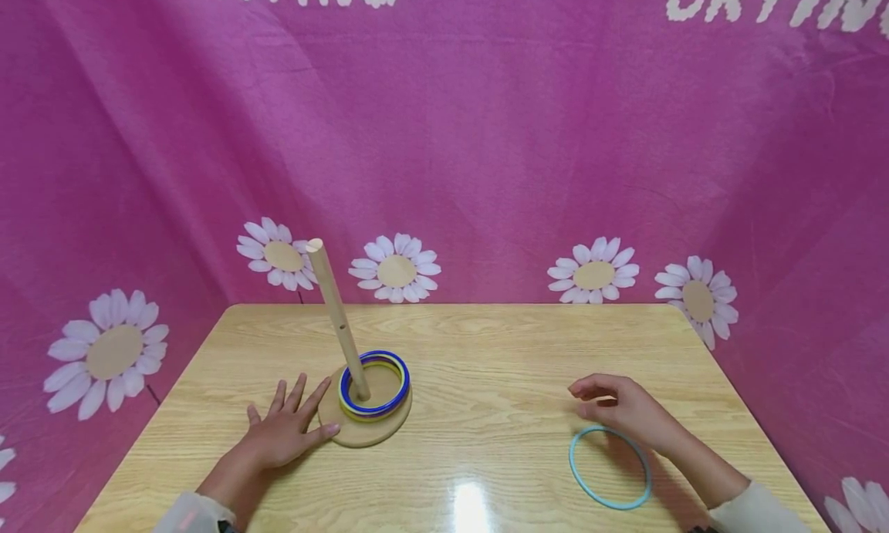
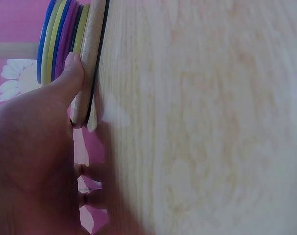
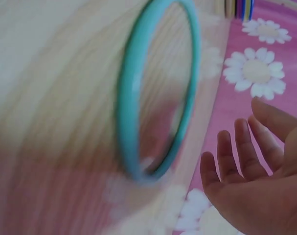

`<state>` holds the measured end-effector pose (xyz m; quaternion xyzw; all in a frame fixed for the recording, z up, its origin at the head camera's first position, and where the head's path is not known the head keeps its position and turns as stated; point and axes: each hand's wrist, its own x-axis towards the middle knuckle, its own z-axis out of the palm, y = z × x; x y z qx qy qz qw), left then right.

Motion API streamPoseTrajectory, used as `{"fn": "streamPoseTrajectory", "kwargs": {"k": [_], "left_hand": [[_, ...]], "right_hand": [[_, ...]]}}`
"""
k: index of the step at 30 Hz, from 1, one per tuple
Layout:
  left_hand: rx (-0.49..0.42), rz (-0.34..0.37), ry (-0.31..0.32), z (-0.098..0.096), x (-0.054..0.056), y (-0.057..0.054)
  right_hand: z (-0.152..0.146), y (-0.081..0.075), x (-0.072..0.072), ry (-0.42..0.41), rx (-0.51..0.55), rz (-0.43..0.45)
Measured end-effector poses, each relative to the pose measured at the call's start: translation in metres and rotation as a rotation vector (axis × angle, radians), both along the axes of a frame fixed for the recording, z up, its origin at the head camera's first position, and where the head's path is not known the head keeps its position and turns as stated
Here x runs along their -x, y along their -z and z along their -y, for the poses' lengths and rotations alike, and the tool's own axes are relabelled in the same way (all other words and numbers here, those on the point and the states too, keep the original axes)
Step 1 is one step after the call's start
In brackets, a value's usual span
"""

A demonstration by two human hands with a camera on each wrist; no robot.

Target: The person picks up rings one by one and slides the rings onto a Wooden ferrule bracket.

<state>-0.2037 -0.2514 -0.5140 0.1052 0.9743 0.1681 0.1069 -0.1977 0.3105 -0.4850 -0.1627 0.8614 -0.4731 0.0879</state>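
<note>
At the left of the table, a wooden peg stand (image 1: 336,321) has a round base and a tall post. Several coloured rings (image 1: 399,398), with a blue one on top, are stacked around its post. Fingers spread, my left hand (image 1: 281,434) rests beside the base with its thumb on the rim (image 2: 70,78). A light-blue ring (image 1: 647,479) is at the right, looking turquoise and blurred in the right wrist view. Just beyond and above it is my right hand (image 1: 628,409), its fingers loosely bent and holding nothing. I cannot tell whether the ring lies flat on the table.
The wood-grain table (image 1: 486,348) reaches back to a pink cloth (image 1: 472,170) with white flowers, which also hangs along both sides. A bright light reflection shows at the table's front middle.
</note>
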Motion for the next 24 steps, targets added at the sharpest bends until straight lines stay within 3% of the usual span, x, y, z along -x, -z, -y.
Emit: {"fn": "streamPoseTrajectory", "kwargs": {"k": [5, 11, 18, 24], "left_hand": [[0.001, -0.003, -0.001, 0.000, 0.000, 0.000], [-0.004, 0.005, -0.003, 0.000, 0.000, -0.001], [-0.010, 0.008, -0.005, -0.001, 0.000, -0.002], [-0.019, -0.009, -0.003, 0.000, 0.000, -0.001]], "right_hand": [[-0.017, 0.009, -0.004, -0.068, -0.005, 0.066], [-0.026, 0.020, -0.004, -0.082, -0.022, 0.107], [-0.028, 0.027, -0.001, -0.108, 0.000, 0.079], [-0.025, 0.028, 0.001, -0.077, -0.079, 0.048]]}}
